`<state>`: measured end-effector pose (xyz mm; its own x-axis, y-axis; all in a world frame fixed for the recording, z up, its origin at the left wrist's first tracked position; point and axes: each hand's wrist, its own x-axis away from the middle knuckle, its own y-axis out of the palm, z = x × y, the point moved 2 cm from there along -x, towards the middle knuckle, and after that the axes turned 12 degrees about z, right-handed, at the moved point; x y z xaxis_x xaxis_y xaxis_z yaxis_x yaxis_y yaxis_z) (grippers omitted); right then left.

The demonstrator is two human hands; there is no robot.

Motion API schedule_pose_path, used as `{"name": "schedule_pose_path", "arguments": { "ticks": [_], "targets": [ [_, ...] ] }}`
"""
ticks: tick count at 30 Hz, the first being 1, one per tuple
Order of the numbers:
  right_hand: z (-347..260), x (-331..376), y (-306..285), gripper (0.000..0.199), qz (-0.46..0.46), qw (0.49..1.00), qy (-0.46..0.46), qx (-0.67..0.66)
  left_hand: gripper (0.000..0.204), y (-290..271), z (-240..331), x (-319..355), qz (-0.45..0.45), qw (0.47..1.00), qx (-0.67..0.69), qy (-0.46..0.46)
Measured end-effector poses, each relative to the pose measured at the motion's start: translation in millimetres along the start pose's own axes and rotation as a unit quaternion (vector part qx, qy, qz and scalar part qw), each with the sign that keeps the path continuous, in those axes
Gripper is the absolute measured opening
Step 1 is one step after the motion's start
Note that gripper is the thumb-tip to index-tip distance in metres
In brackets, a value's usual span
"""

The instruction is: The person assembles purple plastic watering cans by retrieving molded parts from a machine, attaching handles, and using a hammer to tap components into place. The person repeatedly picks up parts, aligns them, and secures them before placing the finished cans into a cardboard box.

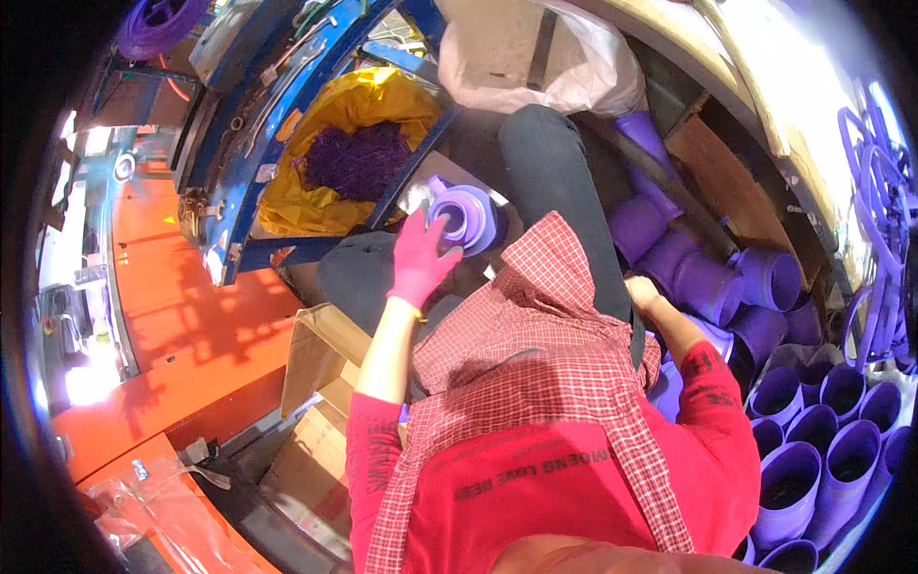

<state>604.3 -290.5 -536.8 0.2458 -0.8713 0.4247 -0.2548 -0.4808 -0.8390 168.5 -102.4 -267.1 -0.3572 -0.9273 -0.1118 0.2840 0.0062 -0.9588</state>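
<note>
We see an open brown cardboard box [320, 368] near left, a yellow plastic bag [382, 105] of purple shreds at far centre, a white sack [535, 48] beyond it, and clear plastic wrapping [158, 512] nearest left.

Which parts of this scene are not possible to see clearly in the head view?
- Right hand: fingers hidden between the leg and the purple pipe fittings, so its hold is unclear.
- Left hand: on a purple fitting; its grip is hidden behind the hand.
- Stacked fittings: cut off by the lower right rim.
</note>
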Motion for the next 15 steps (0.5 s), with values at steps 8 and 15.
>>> {"name": "schedule_pose_path", "arguments": {
  "ticks": [8, 15],
  "targets": [
    [-14, 66, -108, 0.027, 0.089, 0.817, 0.243, -0.515, 0.031, 6, -65, -31, 0.107, 0.979, 0.156, -0.07],
    [-7, 152, -231, 0.038, 0.313, 0.524, 0.269, -0.745, 0.031, -71, -113, -6, 0.296, 0.889, 0.335, -0.1]
  ]
}}
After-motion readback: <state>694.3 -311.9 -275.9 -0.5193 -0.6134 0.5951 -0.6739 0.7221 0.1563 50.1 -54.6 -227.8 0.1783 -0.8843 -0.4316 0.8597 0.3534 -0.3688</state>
